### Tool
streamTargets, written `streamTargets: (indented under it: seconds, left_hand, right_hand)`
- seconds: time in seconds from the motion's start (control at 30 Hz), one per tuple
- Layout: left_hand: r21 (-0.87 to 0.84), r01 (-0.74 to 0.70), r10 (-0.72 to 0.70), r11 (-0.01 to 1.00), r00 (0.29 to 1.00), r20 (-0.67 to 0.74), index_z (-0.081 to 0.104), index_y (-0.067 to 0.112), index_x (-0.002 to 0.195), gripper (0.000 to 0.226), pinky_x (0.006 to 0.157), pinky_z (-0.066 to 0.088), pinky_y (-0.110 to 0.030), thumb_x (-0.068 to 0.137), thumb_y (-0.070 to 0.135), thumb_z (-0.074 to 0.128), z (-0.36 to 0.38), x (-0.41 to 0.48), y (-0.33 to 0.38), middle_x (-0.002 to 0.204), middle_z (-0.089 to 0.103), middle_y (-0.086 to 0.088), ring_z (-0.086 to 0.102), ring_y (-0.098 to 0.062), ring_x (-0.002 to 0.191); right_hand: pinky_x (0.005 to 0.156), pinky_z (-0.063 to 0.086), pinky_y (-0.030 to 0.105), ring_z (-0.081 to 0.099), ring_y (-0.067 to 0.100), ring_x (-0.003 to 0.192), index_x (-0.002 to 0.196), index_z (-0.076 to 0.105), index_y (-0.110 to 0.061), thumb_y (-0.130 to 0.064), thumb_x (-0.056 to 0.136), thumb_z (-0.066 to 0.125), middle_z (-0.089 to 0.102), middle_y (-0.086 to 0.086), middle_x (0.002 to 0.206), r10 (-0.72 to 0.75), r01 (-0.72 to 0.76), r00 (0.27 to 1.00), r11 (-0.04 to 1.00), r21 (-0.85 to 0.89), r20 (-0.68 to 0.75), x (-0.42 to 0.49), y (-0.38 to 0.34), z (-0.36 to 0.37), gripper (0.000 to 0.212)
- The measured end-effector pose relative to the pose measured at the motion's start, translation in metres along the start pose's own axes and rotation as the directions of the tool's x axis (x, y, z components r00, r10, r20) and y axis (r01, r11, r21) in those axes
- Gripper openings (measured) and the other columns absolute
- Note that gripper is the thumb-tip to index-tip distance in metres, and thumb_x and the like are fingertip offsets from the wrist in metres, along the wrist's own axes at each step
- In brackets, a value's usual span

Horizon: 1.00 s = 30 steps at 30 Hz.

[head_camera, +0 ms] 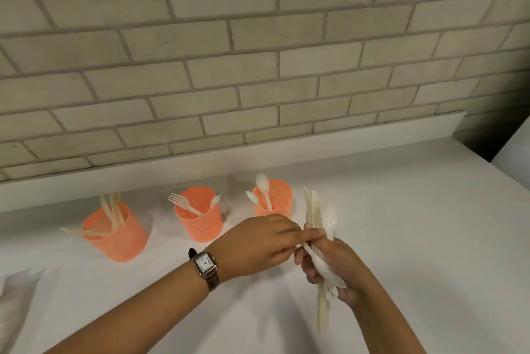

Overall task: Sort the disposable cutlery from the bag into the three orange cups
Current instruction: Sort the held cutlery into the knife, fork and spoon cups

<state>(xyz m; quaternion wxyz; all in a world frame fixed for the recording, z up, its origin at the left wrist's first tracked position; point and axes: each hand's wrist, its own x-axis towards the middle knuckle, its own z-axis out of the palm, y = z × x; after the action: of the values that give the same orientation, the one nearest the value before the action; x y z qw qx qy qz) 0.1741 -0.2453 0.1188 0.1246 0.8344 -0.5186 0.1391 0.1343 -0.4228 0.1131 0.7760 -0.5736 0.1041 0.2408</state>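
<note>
The right hand (329,264) is wrapped around a bundle of cutlery (314,211), holding it roughly upright above the bench (401,224), with pale tips fanning out above the fist and handles sticking out below it. The left hand (258,242), with a wristwatch (204,263) on its wrist, reaches across to the bundle. Its forefinger lies over the pieces and its thumb is under them, pinching at the bundle just above the right hand, so the two hands touch; which single piece it has cannot be told. The bundle sits in front of the right cup (274,199) and slightly to its right, near it but apart. That cup holds spoons (262,186). The middle cup (199,221), just behind the left hand, holds forks (183,203). The left cup (114,236), well apart from both hands, holds knives (110,210), one leaning far out over its left rim. The bag (11,305) lies blurred at the left edge of the bench, and a brick wall (258,52) rises behind.
</note>
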Motion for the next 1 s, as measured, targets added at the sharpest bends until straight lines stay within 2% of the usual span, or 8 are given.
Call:
streamTargets:
  seconds: [0.1,0.17,0.27,0.33,0.53,0.73,0.87,1.0]
  left_hand:
    - [0.207,-0.081,0.085,0.975,0.996,-0.015,0.040,0.028,0.132,0.055,0.049,0.046,-0.023,0.082,0.014,0.058,0.010,-0.006,-0.007,0.093,0.064,0.004,0.059,-0.014,0.078]
    - [0.061,0.066,-0.054,0.996,0.983,-0.176,0.052,0.028,0.118,0.035,0.056,0.052,-0.026,0.084,0.017,0.055,0.011,-0.001,-0.008,0.090,0.067,0.006,0.062,-0.010,0.077]
    - [-0.593,0.512,-0.742,0.622,0.627,-0.237,0.065,0.025,0.090,0.008,0.076,0.055,-0.030,0.084,0.021,0.065,0.006,0.018,-0.013,0.083,0.070,0.012,0.065,0.002,0.078]
    - [-0.719,0.566,-0.901,0.404,0.381,-0.206,0.067,0.016,0.086,0.004,0.076,0.055,-0.032,0.083,0.014,0.067,0.005,0.029,-0.031,0.079,0.071,0.005,0.068,-0.007,0.077]
    - [-0.710,0.694,-0.978,0.119,0.206,0.037,0.067,0.000,0.093,0.014,0.060,0.059,-0.043,0.084,0.010,0.065,0.020,0.043,-0.064,0.066,0.066,-0.004,0.061,-0.009,0.042]
    - [-0.714,0.679,-0.973,0.170,0.228,-0.015,0.030,0.018,0.145,0.073,0.056,0.058,-0.033,0.083,0.011,0.068,0.010,0.036,-0.053,0.141,0.044,-0.001,0.062,-0.014,0.047]
    - [-0.649,0.661,-0.917,0.376,0.363,-0.162,0.062,0.032,0.105,0.028,0.055,0.053,-0.030,0.080,0.023,0.072,-0.011,0.020,-0.019,0.107,0.062,0.009,0.051,-0.003,0.049]
    - [-0.713,0.679,-0.877,0.175,0.437,0.201,0.071,0.031,0.076,0.004,0.044,0.044,-0.019,0.078,0.035,0.072,-0.021,0.001,0.025,0.081,0.070,0.008,0.055,-0.004,0.056]
  right_hand:
    - [0.038,0.041,0.023,0.051,0.017,0.041,0.084,0.067,-0.003,-0.037,0.091,0.053,0.059,0.014,0.059,0.015,-0.018,0.999,0.995,0.100,0.033,-0.001,-0.004,-0.010,0.038]
    - [0.039,0.041,0.024,0.050,0.017,0.042,0.090,0.064,-0.003,-0.037,0.090,0.055,0.058,0.012,0.058,0.020,-0.018,0.999,0.997,0.076,-0.027,-0.002,-0.006,-0.019,0.036]
    - [0.041,0.034,0.025,0.039,0.017,0.039,0.103,0.061,-0.001,-0.034,0.089,0.058,0.050,0.007,0.053,-0.016,0.015,0.992,1.000,-0.014,-0.126,-0.001,-0.006,-0.032,0.036]
    - [0.040,0.029,0.023,0.032,0.015,0.038,0.107,0.060,0.000,-0.031,0.087,0.061,0.042,0.005,0.052,-0.042,0.040,0.989,0.999,-0.016,-0.139,0.000,-0.003,-0.036,0.038]
    - [0.042,0.028,0.024,0.029,0.013,0.042,0.110,0.061,-0.003,-0.036,0.080,0.063,0.035,0.003,0.055,-0.090,0.088,0.994,0.996,-0.027,-0.060,-0.002,-0.002,-0.032,0.045]
    - [0.049,0.038,0.025,0.040,0.014,0.048,0.118,0.058,-0.008,-0.038,0.080,0.063,0.042,0.004,0.061,-0.092,0.092,0.994,0.996,0.008,0.053,-0.004,-0.004,-0.026,0.049]
    - [0.052,0.038,0.026,0.041,0.015,0.052,0.121,0.057,-0.009,-0.036,0.082,0.061,0.043,0.005,0.066,-0.092,0.083,0.984,0.995,0.064,0.155,-0.005,-0.002,-0.015,0.048]
    - [0.050,0.038,0.026,0.044,0.015,0.051,0.110,0.059,-0.008,-0.027,0.086,0.060,0.047,0.005,0.067,-0.112,0.113,0.969,0.994,0.009,0.219,-0.007,0.002,0.010,0.031]
